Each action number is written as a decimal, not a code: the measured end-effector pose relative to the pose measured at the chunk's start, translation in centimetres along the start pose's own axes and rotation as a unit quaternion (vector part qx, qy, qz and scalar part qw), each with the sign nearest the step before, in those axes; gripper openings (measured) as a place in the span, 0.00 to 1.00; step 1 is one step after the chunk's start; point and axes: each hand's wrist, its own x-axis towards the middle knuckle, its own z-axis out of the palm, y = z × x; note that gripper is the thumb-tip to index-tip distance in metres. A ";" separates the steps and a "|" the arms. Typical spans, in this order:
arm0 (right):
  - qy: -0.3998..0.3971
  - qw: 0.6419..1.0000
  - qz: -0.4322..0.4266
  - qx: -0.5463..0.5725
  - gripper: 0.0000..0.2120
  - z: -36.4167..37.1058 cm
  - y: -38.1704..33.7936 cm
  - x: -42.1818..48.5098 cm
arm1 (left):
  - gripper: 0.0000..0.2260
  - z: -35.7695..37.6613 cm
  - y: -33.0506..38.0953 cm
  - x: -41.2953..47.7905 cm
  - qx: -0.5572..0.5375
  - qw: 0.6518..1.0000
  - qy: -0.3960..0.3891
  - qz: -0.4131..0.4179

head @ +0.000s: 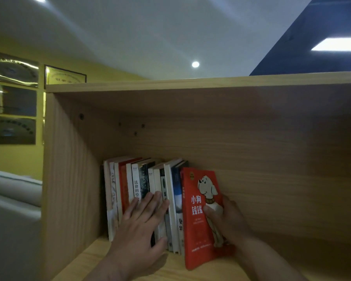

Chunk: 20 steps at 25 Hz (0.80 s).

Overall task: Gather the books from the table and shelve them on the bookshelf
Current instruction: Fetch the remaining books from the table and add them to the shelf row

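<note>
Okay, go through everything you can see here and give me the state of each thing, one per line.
Red book: standing at the row's right end, sticking out past the others, cover showing.
Book row: upright, spines out, by the shelf's left wall.
Left hand: fingers straight, pressing on the spines.
Right hand: grips the red book, thumb on its cover.
Bookshelf: open-fronted.
Ceiling light: on.

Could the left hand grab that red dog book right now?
Probably yes: the left hand lies flat on the spines beside the red book, whose near edge juts out uncovered; the right hand grips only its right side.
</note>
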 end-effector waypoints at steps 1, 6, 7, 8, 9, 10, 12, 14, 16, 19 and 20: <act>-0.008 0.998 0.018 -0.064 0.35 0.4 -0.4 -0.1 | 0.43 0.0 0.0 0.0 0.000 1.000 0.000 0.000; 0.035 0.979 0.026 -0.199 0.26 2.0 -3.2 -1.9 | 0.43 -0.1 0.0 0.1 0.009 1.000 -0.010 -0.007; 0.003 0.985 0.030 -0.169 0.26 2.3 -3.7 -2.5 | 0.43 -0.1 0.0 0.1 0.011 1.000 -0.011 -0.008; -0.035 0.991 0.028 -0.126 0.30 2.6 -3.9 -2.9 | 0.43 -0.1 0.0 0.0 0.010 1.000 -0.008 -0.010; -0.074 0.994 0.014 -0.081 0.35 2.7 -3.9 -3.1 | 0.43 -0.1 -0.1 0.0 0.008 1.000 -0.004 -0.010; -0.118 0.992 -0.011 -0.050 0.38 2.7 -3.8 -3.5 | 0.43 0.0 -0.1 0.0 0.009 1.000 0.000 -0.009; -0.178 0.982 -0.060 -0.017 0.32 2.5 -3.9 -4.0 | 0.44 0.2 -0.1 0.0 0.012 1.000 0.003 -0.002; -0.186 0.978 -0.086 0.023 0.33 2.5 -3.8 -3.6 | 0.47 0.3 -0.1 0.2 0.015 1.000 0.004 -0.001; -0.173 0.978 -0.111 0.032 0.43 2.8 -3.3 -2.9 | 0.50 0.5 -0.2 0.5 0.028 1.000 -0.010 0.002; -0.136 0.984 -0.112 0.007 0.46 3.4 -2.8 -2.1 | 0.56 0.7 -0.6 0.7 0.009 0.999 -0.020 -0.026; -0.131 0.987 -0.093 0.007 0.45 3.5 -2.7 -2.1 | 0.58 0.7 -0.8 0.7 0.002 0.999 -0.024 -0.032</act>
